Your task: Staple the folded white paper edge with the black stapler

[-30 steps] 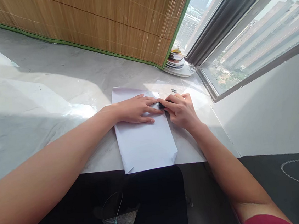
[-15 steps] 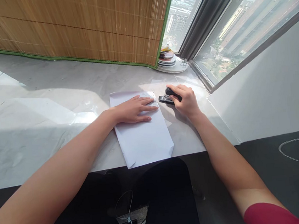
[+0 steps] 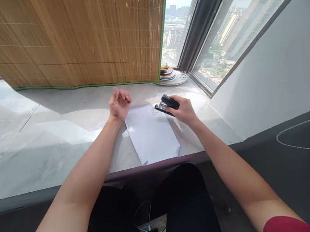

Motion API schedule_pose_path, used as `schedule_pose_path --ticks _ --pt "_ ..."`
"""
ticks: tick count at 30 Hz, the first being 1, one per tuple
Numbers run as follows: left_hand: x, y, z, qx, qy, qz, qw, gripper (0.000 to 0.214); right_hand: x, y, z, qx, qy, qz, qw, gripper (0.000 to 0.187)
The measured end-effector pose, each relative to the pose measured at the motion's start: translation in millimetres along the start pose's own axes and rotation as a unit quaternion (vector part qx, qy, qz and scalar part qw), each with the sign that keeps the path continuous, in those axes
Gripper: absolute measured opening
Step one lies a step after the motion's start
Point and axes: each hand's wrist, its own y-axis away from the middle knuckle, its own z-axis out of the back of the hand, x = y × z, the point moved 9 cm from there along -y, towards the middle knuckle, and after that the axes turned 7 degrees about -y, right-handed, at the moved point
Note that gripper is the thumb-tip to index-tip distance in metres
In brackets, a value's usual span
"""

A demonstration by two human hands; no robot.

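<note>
A white sheet of paper [image 3: 152, 134] lies on the pale marble ledge [image 3: 49, 142], its near corners reaching the front edge. My right hand [image 3: 184, 111] is closed around a black stapler [image 3: 167, 104], held just above the paper's far right corner. My left hand [image 3: 119, 104] is raised off the paper at its far left corner, palm turned up, fingers loosely curled and apart, holding nothing.
A bamboo blind [image 3: 80, 39] with green edging hangs behind the ledge. A stack of plates [image 3: 169, 76] sits in the window corner. A white wall [image 3: 263, 67] borders the right. My dark-clothed lap and a white cable [image 3: 143, 217] are below the ledge.
My left hand has lifted off the paper and turned palm up. My right hand has picked up the stapler and brought it over the paper's corner. The camera has tilted upward.
</note>
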Motion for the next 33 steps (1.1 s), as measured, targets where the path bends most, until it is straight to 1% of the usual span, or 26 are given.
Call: schedule_pose_path --ticks 2,3,5,6,7,8,9,10,11,12,13,14,15,16,17,18,20,22,24,25,26,27,29,30,31,33 --pt "4 -3 19.3 -0.055 0.105 0.037 0.992 0.069 23 10 -30 0.019 -0.001 0.002 1.000 0.031" --pt "7 -3 25.0 -0.072 0.137 0.053 0.987 0.072 30 15 -46 0.029 0.001 -0.001 1.000 0.028" --pt "10 -1 30.4 -0.092 0.169 0.080 0.978 0.073 35 19 -72 0.050 0.006 -0.009 0.999 0.026" --pt "12 0 31.0 -0.098 0.173 0.091 0.976 0.073 35 20 -80 0.061 0.009 -0.007 0.998 0.028" --pt "13 1 31.3 -0.102 0.172 0.100 0.975 0.073 34 19 -84 0.073 0.011 0.003 0.997 0.033" --pt "13 2 31.6 -0.107 0.172 0.105 0.974 0.072 32 17 -82 0.083 0.013 0.017 0.996 0.038" --pt "14 2 32.0 -0.111 0.174 0.108 0.973 0.072 27 15 -75 0.085 0.019 0.027 0.996 0.040" --pt "14 2 32.6 -0.115 0.180 0.106 0.971 0.072 18 12 -63 0.078 0.034 0.028 0.996 0.038" --pt "14 2 33.5 -0.118 0.189 0.102 0.970 0.072 4 10 -46 0.064 0.057 0.012 0.996 0.038" --pt "15 1 34.4 -0.120 0.200 0.096 0.968 0.073 -14 9 -25 0.036 0.099 -0.024 0.994 0.045" --pt "15 0 35.4 -0.121 0.211 0.091 0.966 0.074 -35 10 -3 0.009 0.159 -0.078 0.984 0.056" --pt "16 0 36.3 -0.121 0.219 0.087 0.964 0.075 -56 14 16 0.001 0.221 -0.127 0.967 0.059" --pt "17 -1 37.1 -0.121 0.222 0.084 0.964 0.075 -71 18 30 0.003 0.274 -0.153 0.950 0.059" --pt "17 -1 37.7 -0.121 0.221 0.083 0.964 0.075 -82 21 39 0.011 0.309 -0.163 0.937 0.058" --pt "18 -1 38.2 -0.121 0.215 0.083 0.965 0.074 -89 24 44 0.021 0.335 -0.165 0.927 0.057" --pt "18 -1 38.8 -0.123 0.206 0.085 0.967 0.073 -91 26 45 0.030 0.347 -0.159 0.924 0.055" --pt "18 -1 40.2 -0.131 0.185 0.087 0.970 0.071 -84 27 41 0.021 0.327 -0.147 0.933 0.055" --pt "17 -1 40.7 -0.135 0.169 0.088 0.972 0.071 -64 25 29 -0.002 0.238 -0.130 0.963 0.056" --pt "15 -1 40.2 -0.134 0.162 0.085 0.974 0.073 -34 22 3 0.007 0.095 -0.089 0.991 0.053" --pt "15 -1 39.8 -0.132 0.160 0.083 0.975 0.073 -17 21 -15 0.032 0.028 -0.061 0.997 0.049" --pt "14 -1 39.6 -0.131 0.157 0.081 0.975 0.074 -1 21 -33 0.061 -0.019 -0.037 0.997 0.046" --pt "14 -1 39.6 -0.131 0.154 0.081 0.976 0.074 11 23 -49 0.086 -0.042 -0.023 0.995 0.047" --pt "14 0 39.4 -0.130 0.147 0.080 0.977 0.075 25 27 -73 0.108 -0.031 -0.014 0.994 0.046" --pt "14 0 39.1 -0.129 0.145 0.080 0.978 0.075 26 30 -78 0.109 -0.011 -0.018 0.994 0.042" --pt "14 0 38.7 -0.128 0.143 0.080 0.978 0.075 24 32 -79 0.107 0.009 -0.022 0.994 0.037" --pt "14 1 37.2 -0.127 0.142 0.082 0.978 0.074 16 38 -70 0.098 0.033 -0.029 0.994 0.031"
